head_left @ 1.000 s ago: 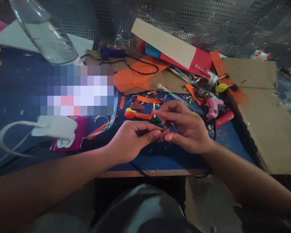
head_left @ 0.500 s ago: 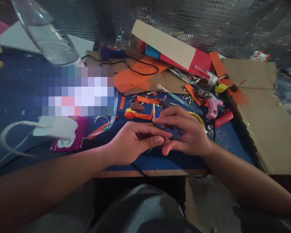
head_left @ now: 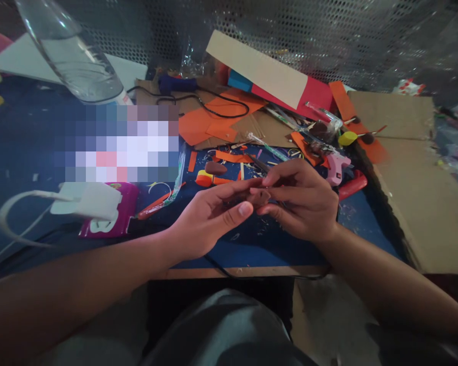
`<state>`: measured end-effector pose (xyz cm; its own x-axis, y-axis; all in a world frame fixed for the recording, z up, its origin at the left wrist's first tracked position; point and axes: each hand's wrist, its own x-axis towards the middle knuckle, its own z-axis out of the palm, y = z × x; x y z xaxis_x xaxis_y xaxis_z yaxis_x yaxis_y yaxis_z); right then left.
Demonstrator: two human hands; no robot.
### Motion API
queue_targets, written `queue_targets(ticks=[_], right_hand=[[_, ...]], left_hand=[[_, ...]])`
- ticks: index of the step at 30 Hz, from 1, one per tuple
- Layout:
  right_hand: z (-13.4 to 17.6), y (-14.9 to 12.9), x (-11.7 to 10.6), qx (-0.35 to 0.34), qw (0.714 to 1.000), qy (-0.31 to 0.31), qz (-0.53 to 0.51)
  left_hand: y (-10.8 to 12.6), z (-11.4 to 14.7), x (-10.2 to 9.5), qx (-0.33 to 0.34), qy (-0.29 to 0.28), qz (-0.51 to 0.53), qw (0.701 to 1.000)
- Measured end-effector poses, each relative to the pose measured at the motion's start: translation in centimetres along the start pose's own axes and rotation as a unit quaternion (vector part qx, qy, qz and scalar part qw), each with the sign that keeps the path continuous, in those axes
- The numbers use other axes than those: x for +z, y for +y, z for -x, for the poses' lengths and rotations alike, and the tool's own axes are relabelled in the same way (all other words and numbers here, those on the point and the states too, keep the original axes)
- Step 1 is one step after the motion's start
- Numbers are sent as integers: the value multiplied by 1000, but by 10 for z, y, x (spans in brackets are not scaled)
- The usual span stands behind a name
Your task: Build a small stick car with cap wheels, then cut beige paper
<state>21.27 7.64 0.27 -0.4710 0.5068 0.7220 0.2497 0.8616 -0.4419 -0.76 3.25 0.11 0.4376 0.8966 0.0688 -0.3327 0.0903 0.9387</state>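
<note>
"So, where to look first?"

"At the small brown piece, mid-view over the table; pinched from eight o'clock between thumb and fingers of the left hand, and gripped from three o'clock by the fingertips of the right hand."

"And how to handle it well?"

"Best steadied with the left, worked lightly with the right; turned a little at a time, never squeezed hard; kept clear of the dark pointed blade at twelve o'clock."

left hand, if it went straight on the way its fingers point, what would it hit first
Past the small, brown, angular piece in its grasp, the left hand would probably meet the right hand first, though depth is unclear.
</note>
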Motion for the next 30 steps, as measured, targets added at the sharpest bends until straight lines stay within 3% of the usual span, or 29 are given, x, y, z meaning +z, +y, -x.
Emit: queue_targets(ticks=[5,9,14,19,23,25,28,30], right_hand=[[1,-2,3,-14,999,-7,41],[2,-1,8,-31,998,25,48],[1,-3,5,-70,997,-2,32],[-1,-5,2,-24,994,103,30],[-1,-3,2,13,983,183,21],[-2,-2,2,17,990,140,20],[-4,-3,2,28,999,16,-5],[-4,-4,2,39,999,-13,-31]], left_hand=[[4,-2,1,-22,35,-47,998],[5,-2,1,-48,71,-41,995],[2,1,2,-50,26,12,998],[-1,5,0,-54,3,121,991],[-3,5,-2,-62,-13,146,987],[-3,5,-2,-57,-12,137,989],[-1,7,-2,-40,-28,68,996],[0,8,-3,-35,-38,12,999]])
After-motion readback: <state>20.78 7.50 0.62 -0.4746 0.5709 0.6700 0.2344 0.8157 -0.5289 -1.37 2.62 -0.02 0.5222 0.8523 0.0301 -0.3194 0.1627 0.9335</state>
